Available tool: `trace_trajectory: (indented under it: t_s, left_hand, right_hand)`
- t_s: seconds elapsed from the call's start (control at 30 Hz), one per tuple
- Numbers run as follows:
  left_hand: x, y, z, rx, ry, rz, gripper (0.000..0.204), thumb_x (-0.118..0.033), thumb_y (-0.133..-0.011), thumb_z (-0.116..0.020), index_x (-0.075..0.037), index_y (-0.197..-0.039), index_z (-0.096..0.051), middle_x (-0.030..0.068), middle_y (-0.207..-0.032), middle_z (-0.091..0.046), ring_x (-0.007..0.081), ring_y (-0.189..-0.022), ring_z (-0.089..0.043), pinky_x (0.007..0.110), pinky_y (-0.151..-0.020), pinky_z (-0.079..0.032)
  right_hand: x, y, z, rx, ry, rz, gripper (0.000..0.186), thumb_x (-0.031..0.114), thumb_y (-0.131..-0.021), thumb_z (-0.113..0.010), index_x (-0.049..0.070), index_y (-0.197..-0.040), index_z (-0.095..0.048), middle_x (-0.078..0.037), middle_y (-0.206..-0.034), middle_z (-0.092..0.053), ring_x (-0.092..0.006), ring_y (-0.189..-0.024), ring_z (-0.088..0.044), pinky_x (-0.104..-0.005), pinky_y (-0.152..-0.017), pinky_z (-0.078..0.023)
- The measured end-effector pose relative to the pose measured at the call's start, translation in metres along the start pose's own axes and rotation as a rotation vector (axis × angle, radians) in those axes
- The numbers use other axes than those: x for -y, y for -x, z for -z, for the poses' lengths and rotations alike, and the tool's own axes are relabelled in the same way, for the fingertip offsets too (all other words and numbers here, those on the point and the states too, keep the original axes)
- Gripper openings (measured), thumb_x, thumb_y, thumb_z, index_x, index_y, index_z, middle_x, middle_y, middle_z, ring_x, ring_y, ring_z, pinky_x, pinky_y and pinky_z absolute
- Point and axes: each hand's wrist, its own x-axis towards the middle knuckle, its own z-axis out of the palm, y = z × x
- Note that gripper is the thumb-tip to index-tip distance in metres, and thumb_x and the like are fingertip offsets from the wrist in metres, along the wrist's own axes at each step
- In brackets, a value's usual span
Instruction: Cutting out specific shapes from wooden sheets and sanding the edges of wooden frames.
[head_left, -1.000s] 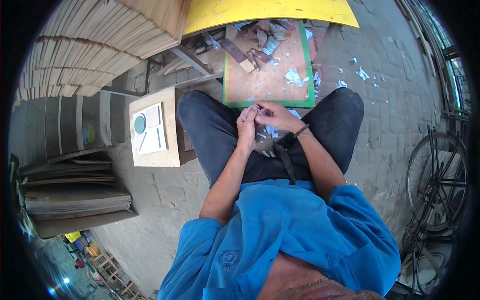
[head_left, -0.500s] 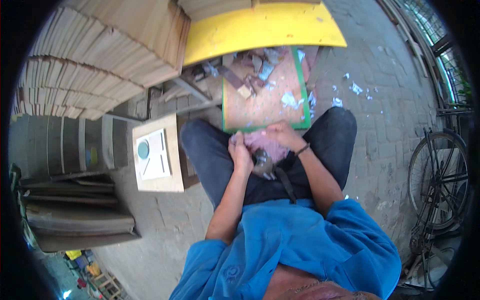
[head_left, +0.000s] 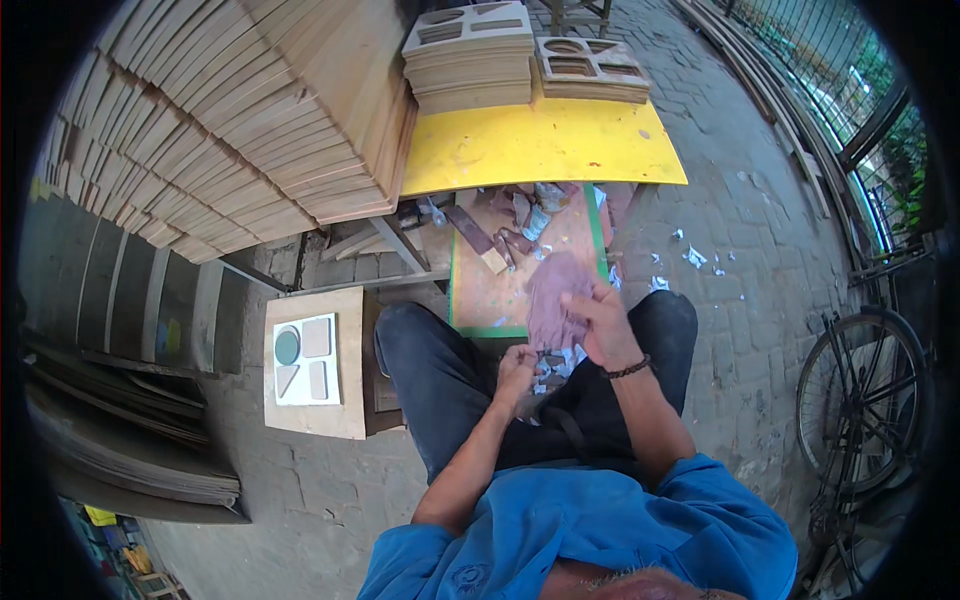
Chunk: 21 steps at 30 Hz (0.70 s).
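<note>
I hold up a wrinkled mauve sheet [head_left: 552,295], cloth or paper, between my legs. My right hand [head_left: 610,325] grips its right side, thumb pressed on it. My left hand [head_left: 517,370] is closed at its lower left edge. Behind it is a pink board with green edges [head_left: 480,300], strewn with dark wooden pieces [head_left: 472,228] and crumpled scraps. More white scraps [head_left: 563,362] lie below my hands. To my left, a wooden board [head_left: 350,410] carries a white tray [head_left: 332,398] with a green disc [head_left: 287,344] and other flat shapes.
A yellow board [head_left: 540,145] carries stacks of cut-out wooden boards [head_left: 470,70]. Tall stacks of wooden slats [head_left: 250,130] stand at upper left, dark sheets [head_left: 140,450] at lower left. A bicycle [head_left: 860,400] and a railing [head_left: 820,70] are at right; paper bits [head_left: 695,256] dot the paving.
The mauve sheet, bunched in my hands earlier, is now spread out and raised. My right hand has risen above my left. The view has tilted, bringing board stacks on the yellow board into sight.
</note>
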Motion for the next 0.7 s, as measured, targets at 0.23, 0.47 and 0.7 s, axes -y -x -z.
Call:
trace_trajectory:
  t_s: [0.23, 0.47, 0.7]
  left_hand:
    - [0.002, 0.012, -0.019, 0.011, -0.480, -0.308, 0.021, -0.018, -0.094, -0.062, -0.003, -0.109, -0.062, 0.0137, -0.094, -0.067, 0.0257, -0.085, -0.067, 0.038, -0.079, -0.053]
    - [0.019, 0.013, -0.013, 0.109, -0.610, -0.385, 0.030, -0.023, -0.095, -0.057, -0.007, -0.121, -0.055, 0.0264, -0.120, -0.061, 0.0453, -0.112, -0.061, 0.053, -0.091, -0.050]
    - [-0.004, 0.032, 0.001, 0.123, -0.654, -0.315, 0.032, -0.025, -0.097, -0.057, -0.008, -0.124, -0.055, 0.0256, -0.120, -0.061, 0.0455, -0.112, -0.060, 0.054, -0.092, -0.049]
  right_hand:
    - [0.075, -0.118, -0.101, -0.051, 0.669, 0.805, 0.023, 0.005, -0.092, -0.062, -0.001, -0.115, -0.065, -0.005, -0.088, -0.066, -0.0135, -0.080, -0.064, -0.0266, -0.072, -0.050]
    - [0.029, -0.269, -0.141, 0.199, 1.956, 0.820, 0.037, 0.033, -0.094, -0.060, 0.004, -0.116, -0.066, -0.019, -0.086, -0.069, -0.0364, -0.084, -0.068, -0.0482, -0.078, -0.054]
    - [-0.031, -0.301, -0.153, 0.073, 1.943, 0.720, 0.039, 0.035, -0.094, -0.053, 0.004, -0.114, -0.066, -0.021, -0.116, -0.065, -0.0382, -0.108, -0.062, -0.0549, -0.093, -0.045]
